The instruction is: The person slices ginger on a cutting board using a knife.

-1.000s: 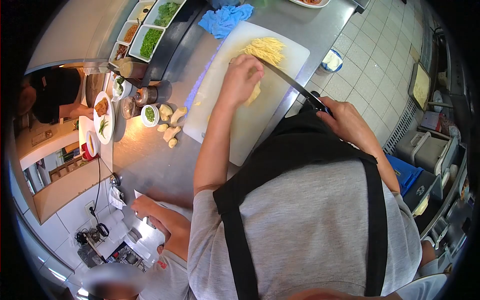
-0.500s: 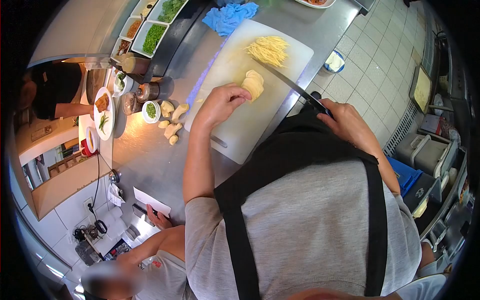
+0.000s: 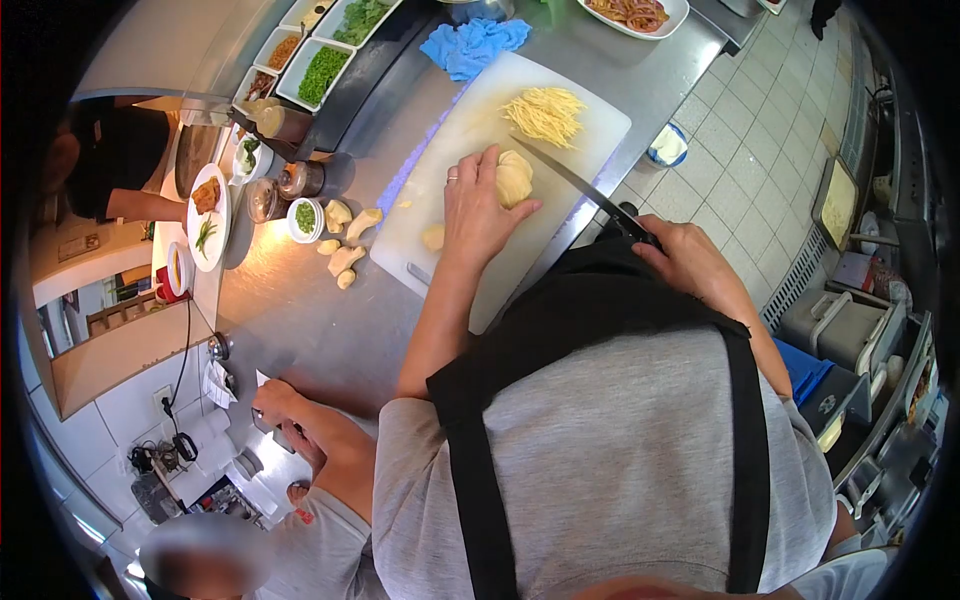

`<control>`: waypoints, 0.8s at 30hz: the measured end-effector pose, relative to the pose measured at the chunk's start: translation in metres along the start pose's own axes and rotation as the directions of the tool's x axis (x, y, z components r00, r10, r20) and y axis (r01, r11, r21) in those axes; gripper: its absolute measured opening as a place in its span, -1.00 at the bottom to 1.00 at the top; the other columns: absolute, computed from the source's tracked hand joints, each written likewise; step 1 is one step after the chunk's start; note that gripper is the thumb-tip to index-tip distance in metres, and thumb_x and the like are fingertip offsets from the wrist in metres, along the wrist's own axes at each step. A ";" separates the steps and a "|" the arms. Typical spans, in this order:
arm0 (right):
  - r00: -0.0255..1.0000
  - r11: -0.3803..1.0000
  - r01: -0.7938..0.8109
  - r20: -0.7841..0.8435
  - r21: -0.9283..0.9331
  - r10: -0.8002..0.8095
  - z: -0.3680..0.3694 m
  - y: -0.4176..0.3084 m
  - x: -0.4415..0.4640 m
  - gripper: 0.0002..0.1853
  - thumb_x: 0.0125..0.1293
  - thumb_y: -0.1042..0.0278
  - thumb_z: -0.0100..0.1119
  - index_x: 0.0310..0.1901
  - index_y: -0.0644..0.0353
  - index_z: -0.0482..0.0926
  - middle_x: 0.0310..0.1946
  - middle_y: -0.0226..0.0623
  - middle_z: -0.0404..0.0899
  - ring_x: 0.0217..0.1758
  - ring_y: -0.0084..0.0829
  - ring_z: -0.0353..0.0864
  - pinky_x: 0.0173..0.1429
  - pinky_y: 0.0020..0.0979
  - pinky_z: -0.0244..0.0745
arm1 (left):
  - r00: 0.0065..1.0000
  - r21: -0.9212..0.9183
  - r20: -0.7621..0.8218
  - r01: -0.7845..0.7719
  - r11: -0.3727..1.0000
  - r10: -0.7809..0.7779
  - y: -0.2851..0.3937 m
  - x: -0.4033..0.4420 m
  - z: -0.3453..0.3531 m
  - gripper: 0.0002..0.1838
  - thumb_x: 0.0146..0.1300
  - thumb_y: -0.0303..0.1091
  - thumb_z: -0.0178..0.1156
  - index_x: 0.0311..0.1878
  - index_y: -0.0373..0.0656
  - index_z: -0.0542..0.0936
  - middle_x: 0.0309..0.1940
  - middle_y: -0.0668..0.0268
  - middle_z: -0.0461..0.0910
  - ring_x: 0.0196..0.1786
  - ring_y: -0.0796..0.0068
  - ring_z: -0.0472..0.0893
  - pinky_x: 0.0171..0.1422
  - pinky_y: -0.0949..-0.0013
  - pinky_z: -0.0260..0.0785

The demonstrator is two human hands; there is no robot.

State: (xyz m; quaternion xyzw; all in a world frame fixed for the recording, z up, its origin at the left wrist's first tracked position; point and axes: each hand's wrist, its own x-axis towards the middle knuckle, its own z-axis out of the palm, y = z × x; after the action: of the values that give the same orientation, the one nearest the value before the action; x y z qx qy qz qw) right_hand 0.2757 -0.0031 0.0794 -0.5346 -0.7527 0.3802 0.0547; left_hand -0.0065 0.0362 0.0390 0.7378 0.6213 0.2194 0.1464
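My left hand (image 3: 485,205) spans a stack of pale yellow ginger slices (image 3: 516,180) on the white cutting board (image 3: 475,125), thumb on the near side and fingers on the far side. In my right hand (image 3: 685,250), at the board's right edge, is the black handle of a kitchen knife (image 3: 575,178). Its blade slants over the board, tip near the slices. Beyond it lies a heap of finely shredded ginger (image 3: 543,117). A cut ginger piece (image 3: 432,237) rests beside my left wrist, close to a grey-handled tool (image 3: 418,272) partly hidden by my forearm.
Peeled ginger knobs (image 3: 345,260) lie left of the board, near a bowl of chopped greens (image 3: 304,218) and jars. A blue cloth (image 3: 475,48) sits behind. One co-worker's hands (image 3: 285,405) are at lower left; another person's arm (image 3: 150,205) reaches a plate (image 3: 209,240).
My left hand has turned and spread from a pinch to span the ginger stack. A ginger piece now shows beside that wrist. The knife stays slanted over the board. The co-worker's hands have shifted left.
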 end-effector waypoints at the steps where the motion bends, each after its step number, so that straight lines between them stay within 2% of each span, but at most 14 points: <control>1: 1.000 1.000 0.001 0.001 -0.008 -0.001 0.000 0.000 0.000 -0.66 0.35 0.23 0.18 0.03 0.27 0.52 -0.34 0.14 0.63 -0.18 0.14 0.62 -0.07 -0.01 0.50 | 1.000 0.029 -0.009 -0.007 1.000 0.008 0.000 0.001 0.003 -0.27 -0.07 -0.16 0.52 0.19 -0.24 0.50 0.09 0.11 0.44 0.15 0.04 0.41 0.25 0.06 0.30; 8: 1.000 0.999 0.018 0.008 -0.038 -0.018 0.002 0.003 -0.002 -0.66 0.35 0.22 0.18 0.03 0.29 0.52 -0.33 0.13 0.63 -0.18 0.14 0.62 -0.07 -0.01 0.50 | 0.977 0.036 -0.193 -0.085 0.996 0.090 -0.017 0.001 0.025 -0.36 -0.05 -0.12 0.51 0.08 -0.26 0.56 -0.03 0.12 0.47 0.04 0.09 0.45 0.15 0.09 0.33; 14: 1.000 0.999 0.005 0.013 -0.035 -0.005 0.001 0.000 -0.001 -0.65 0.35 0.22 0.18 0.04 0.29 0.52 -0.33 0.13 0.63 -0.17 0.15 0.62 -0.05 -0.03 0.51 | 0.958 0.025 -0.277 -0.069 0.997 0.073 -0.014 0.001 0.030 -0.44 0.00 -0.17 0.47 0.03 -0.27 0.57 -0.08 0.11 0.48 -0.01 0.07 0.46 0.12 0.09 0.34; 24: 0.999 0.999 -0.034 0.004 -0.026 0.034 -0.004 -0.003 0.013 -0.66 0.34 0.24 0.18 0.05 0.26 0.52 -0.35 0.14 0.64 -0.20 0.15 0.63 -0.07 -0.02 0.51 | 0.946 0.077 -0.316 -0.046 0.996 0.068 -0.025 0.021 0.034 -0.45 0.04 -0.14 0.44 0.03 -0.27 0.57 -0.10 0.11 0.47 -0.04 0.08 0.45 0.09 0.09 0.34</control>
State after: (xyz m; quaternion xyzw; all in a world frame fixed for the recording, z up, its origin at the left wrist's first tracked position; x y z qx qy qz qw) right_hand 0.2695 0.0094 0.0796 -0.5471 -0.7485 0.3725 0.0395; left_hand -0.0073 0.0636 0.0007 0.7151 0.6224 0.3181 0.0126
